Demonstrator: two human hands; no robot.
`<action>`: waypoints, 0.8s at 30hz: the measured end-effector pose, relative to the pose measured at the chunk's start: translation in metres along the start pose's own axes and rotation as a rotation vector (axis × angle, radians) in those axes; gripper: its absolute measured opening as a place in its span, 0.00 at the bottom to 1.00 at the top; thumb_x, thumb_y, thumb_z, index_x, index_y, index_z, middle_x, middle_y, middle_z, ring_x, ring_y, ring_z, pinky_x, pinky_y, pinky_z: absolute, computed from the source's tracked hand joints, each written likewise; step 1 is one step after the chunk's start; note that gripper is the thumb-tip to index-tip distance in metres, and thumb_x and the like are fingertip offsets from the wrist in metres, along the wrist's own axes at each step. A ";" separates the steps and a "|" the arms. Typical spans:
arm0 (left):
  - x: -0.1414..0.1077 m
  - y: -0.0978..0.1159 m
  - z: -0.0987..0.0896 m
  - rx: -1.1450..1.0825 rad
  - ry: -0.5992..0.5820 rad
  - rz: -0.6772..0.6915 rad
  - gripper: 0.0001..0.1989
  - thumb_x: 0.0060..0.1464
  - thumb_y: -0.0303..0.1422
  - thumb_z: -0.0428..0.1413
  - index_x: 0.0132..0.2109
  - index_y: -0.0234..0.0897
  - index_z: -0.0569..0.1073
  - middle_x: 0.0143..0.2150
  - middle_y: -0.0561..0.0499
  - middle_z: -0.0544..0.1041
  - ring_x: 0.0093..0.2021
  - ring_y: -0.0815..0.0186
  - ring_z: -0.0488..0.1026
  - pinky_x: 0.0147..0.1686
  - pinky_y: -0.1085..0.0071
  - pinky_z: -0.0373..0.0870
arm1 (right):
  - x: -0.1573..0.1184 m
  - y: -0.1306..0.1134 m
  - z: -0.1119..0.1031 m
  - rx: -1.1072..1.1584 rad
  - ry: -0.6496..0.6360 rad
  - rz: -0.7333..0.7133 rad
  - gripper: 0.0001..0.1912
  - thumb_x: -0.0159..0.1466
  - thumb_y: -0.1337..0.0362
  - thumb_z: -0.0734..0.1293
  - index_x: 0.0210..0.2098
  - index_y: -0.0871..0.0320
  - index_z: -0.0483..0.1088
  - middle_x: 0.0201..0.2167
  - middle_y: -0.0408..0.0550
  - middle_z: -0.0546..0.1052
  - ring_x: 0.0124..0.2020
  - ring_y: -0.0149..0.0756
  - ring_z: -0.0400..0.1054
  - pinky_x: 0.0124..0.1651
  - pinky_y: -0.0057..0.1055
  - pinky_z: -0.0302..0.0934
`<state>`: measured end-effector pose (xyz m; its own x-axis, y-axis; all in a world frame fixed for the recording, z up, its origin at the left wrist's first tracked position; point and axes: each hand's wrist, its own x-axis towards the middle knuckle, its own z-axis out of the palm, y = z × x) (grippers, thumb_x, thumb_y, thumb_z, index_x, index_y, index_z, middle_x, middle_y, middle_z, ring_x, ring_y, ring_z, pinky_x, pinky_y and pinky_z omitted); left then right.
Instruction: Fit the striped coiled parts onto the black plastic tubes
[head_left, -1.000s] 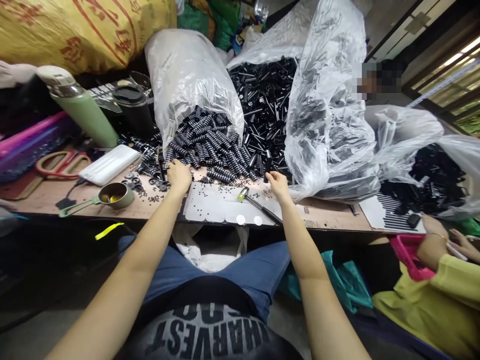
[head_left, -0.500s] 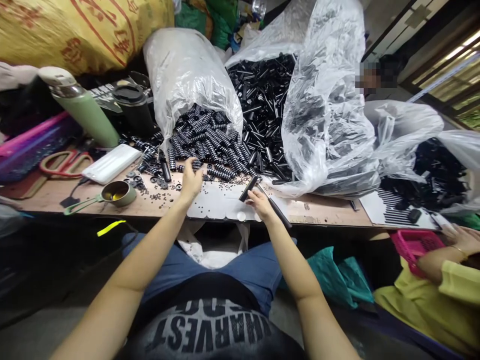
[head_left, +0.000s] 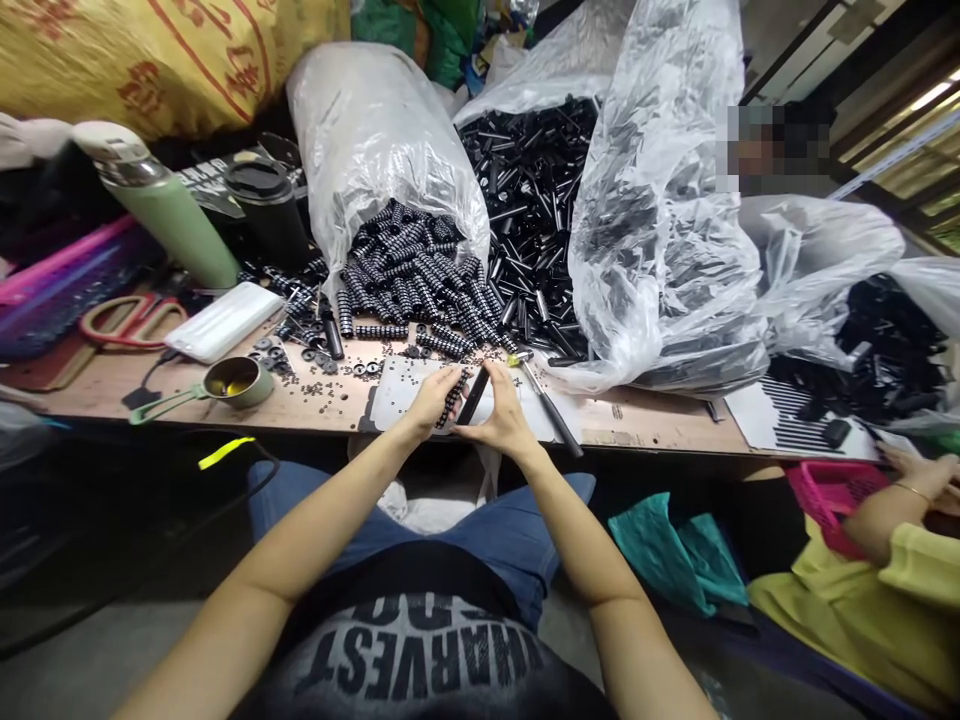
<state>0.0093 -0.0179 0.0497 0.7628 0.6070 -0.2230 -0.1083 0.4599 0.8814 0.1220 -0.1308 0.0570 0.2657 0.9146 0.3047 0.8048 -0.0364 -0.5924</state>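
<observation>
Pinched in my left hand (head_left: 429, 402) is a ribbed black roller (head_left: 450, 400) with pale rings. My right hand (head_left: 505, 412) grips a smooth black tube (head_left: 472, 396) between thumb and fingers. Roller and tube are side by side, close together, over a white sheet (head_left: 394, 385) at the bench edge. Just right of my right hand lies a tool with a metal shaft and black handle (head_left: 556, 420); its far end looks yellowish.
Ribbed rollers (head_left: 405, 265) spill from a plastic bag (head_left: 375, 120); black tubes (head_left: 525, 230) fill another. Left are a green cup (head_left: 238, 385), a white power bank (head_left: 223, 322), scissors (head_left: 135, 322) and a bottle (head_left: 169, 215). Small dark rings dot the bench. A co-worker's yellow sleeve (head_left: 919, 560) is at right.
My left hand has come from the roller pile toward my right hand, bringing a ribbed roller. The tube in my right hand has shifted slightly left and nearer to me.
</observation>
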 end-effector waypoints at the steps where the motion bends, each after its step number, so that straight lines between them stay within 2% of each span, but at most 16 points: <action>1: -0.001 -0.001 -0.001 -0.024 -0.006 -0.002 0.21 0.52 0.47 0.58 0.43 0.33 0.72 0.21 0.57 0.67 0.13 0.77 0.59 0.12 0.81 0.51 | -0.001 0.000 0.000 0.037 0.017 0.002 0.60 0.46 0.52 0.77 0.67 0.59 0.42 0.63 0.63 0.53 0.67 0.52 0.45 0.65 0.51 0.51; 4: -0.003 -0.001 -0.001 -0.018 -0.016 -0.018 0.26 0.53 0.48 0.56 0.52 0.35 0.71 0.18 0.61 0.63 0.11 0.78 0.55 0.11 0.82 0.47 | -0.005 -0.003 -0.001 0.154 0.057 -0.033 0.61 0.46 0.50 0.78 0.67 0.59 0.41 0.64 0.63 0.51 0.67 0.52 0.44 0.62 0.48 0.57; 6: -0.005 -0.001 0.002 -0.019 0.000 -0.031 0.26 0.53 0.48 0.56 0.53 0.35 0.71 0.17 0.61 0.62 0.10 0.78 0.54 0.10 0.81 0.47 | -0.006 -0.009 -0.002 0.200 0.060 -0.081 0.60 0.45 0.49 0.78 0.67 0.58 0.42 0.63 0.62 0.51 0.67 0.51 0.44 0.62 0.47 0.58; 9: -0.008 0.001 0.009 -0.078 0.082 0.009 0.20 0.51 0.43 0.58 0.45 0.32 0.74 0.19 0.57 0.68 0.13 0.76 0.60 0.13 0.80 0.55 | -0.005 -0.018 -0.003 0.199 0.028 -0.156 0.60 0.45 0.51 0.78 0.66 0.56 0.42 0.63 0.60 0.53 0.67 0.51 0.46 0.65 0.48 0.54; 12: -0.012 0.004 0.016 -0.143 0.087 -0.026 0.19 0.48 0.42 0.60 0.41 0.31 0.74 0.21 0.54 0.71 0.17 0.71 0.67 0.17 0.77 0.64 | -0.004 -0.023 -0.002 0.154 -0.013 -0.178 0.62 0.45 0.53 0.79 0.67 0.55 0.39 0.64 0.59 0.52 0.67 0.50 0.45 0.68 0.49 0.47; 15: -0.017 0.007 0.018 -0.143 0.066 -0.091 0.20 0.48 0.45 0.59 0.40 0.32 0.73 0.18 0.54 0.70 0.15 0.68 0.68 0.15 0.75 0.65 | -0.004 -0.024 0.000 0.135 -0.037 -0.165 0.61 0.47 0.54 0.78 0.67 0.56 0.37 0.65 0.60 0.50 0.68 0.49 0.44 0.69 0.48 0.45; 18: -0.018 0.009 0.018 -0.124 0.077 -0.092 0.19 0.48 0.45 0.60 0.38 0.32 0.73 0.18 0.53 0.70 0.15 0.69 0.68 0.14 0.76 0.65 | -0.006 -0.022 0.003 0.153 -0.029 -0.128 0.60 0.47 0.56 0.78 0.66 0.57 0.39 0.64 0.60 0.52 0.67 0.49 0.47 0.68 0.47 0.48; 24: -0.016 0.007 0.018 -0.098 0.069 -0.179 0.15 0.52 0.42 0.58 0.36 0.32 0.73 0.18 0.55 0.68 0.14 0.69 0.68 0.14 0.75 0.67 | -0.009 -0.017 0.007 0.174 -0.011 -0.051 0.59 0.43 0.53 0.79 0.65 0.59 0.44 0.60 0.61 0.58 0.63 0.50 0.54 0.65 0.48 0.53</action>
<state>0.0079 -0.0364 0.0670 0.7305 0.5510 -0.4034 -0.0390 0.6235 0.7809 0.1023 -0.1357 0.0587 0.2206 0.9180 0.3297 0.7125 0.0792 -0.6972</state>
